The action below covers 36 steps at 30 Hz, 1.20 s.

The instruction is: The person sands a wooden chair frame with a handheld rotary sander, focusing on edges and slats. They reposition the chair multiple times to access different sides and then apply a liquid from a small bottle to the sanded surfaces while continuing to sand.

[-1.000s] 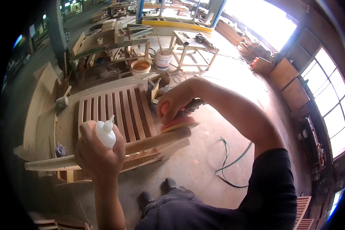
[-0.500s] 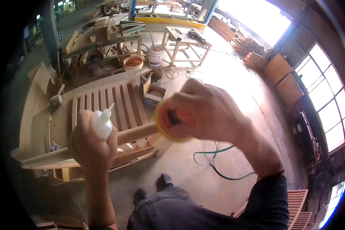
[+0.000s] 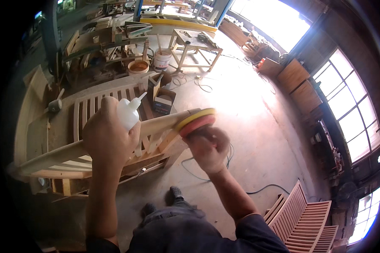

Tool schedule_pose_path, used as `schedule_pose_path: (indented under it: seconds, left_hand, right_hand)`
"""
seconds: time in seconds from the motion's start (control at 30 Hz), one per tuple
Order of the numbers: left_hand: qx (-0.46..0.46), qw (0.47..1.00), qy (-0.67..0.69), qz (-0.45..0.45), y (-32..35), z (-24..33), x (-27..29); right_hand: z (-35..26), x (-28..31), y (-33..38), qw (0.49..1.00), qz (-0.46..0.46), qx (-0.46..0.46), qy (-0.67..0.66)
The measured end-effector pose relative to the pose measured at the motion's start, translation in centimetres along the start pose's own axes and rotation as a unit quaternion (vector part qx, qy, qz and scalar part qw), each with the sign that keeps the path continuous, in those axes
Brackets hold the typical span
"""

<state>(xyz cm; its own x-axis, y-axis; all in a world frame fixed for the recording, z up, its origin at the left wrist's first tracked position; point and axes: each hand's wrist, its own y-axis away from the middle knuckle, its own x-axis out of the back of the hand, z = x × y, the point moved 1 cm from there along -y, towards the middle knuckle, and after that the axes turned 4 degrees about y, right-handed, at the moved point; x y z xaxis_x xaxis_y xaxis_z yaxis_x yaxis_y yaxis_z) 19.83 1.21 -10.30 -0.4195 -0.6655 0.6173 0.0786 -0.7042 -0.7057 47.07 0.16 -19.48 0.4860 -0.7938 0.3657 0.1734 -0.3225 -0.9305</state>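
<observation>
My left hand [image 3: 107,133] is closed around a white plastic squeeze bottle [image 3: 128,114], its thin nozzle tilted up to the right. The same fist sits at a long, pale wooden rail [image 3: 57,157]; I cannot tell whether it also grips the rail. My right hand [image 3: 210,147], slightly blurred, is closed on a round sanding pad [image 3: 199,121] with a yellow face and red-pink body. The pad's yellow face lies against or very close to the rail's right end. Below and behind the rail stands a slatted wooden frame [image 3: 88,110].
A wooden mallet [image 3: 55,105] lies at the left. An open cardboard box [image 3: 164,101] and two buckets [image 3: 161,60] stand beyond the frame, near a small table [image 3: 195,42]. A slatted bench [image 3: 310,217] is at lower right. A hose [image 3: 266,188] crosses the floor.
My right hand has moved down and rolled over, turning the pad so its edge shows at the rail's right end. The left hand with the bottle has shifted slightly right in view.
</observation>
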Motion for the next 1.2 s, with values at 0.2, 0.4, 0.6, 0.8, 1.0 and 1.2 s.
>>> schedule_pose_path:
  seconds: [0.2,0.4,0.6,0.8,1.0,1.2]
  left_hand:
    - [0.005,1.000,-0.002,0.003,0.2,0.2,-0.2]
    - [0.001,0.998,-0.043,0.046,0.5,0.1,-0.8]
    - [-0.014,0.987,-0.149,0.051,0.6,-0.4,-0.7]
    - [-0.049,0.985,-0.128,0.109,0.5,-0.2,-0.5]
    - [-0.001,0.991,-0.113,0.075,0.2,0.6,-0.4]
    - [-0.004,0.988,-0.116,0.099,0.4,0.1,-0.5]
  right_hand:
    - [-0.5,5.4,-13.1,0.961,-0.276,-0.003,-0.023]
    - [4.5,0.2,-22.0,0.815,-0.564,0.013,-0.133]
    - [5.8,-8.6,-25.4,0.577,-0.799,0.037,-0.164]
    - [5.6,-15.0,-21.0,0.448,-0.862,0.007,-0.239]
    - [7.0,-15.8,-18.6,0.466,-0.829,0.016,-0.307]
    - [5.5,-6.9,-24.1,0.662,-0.708,0.054,-0.242]
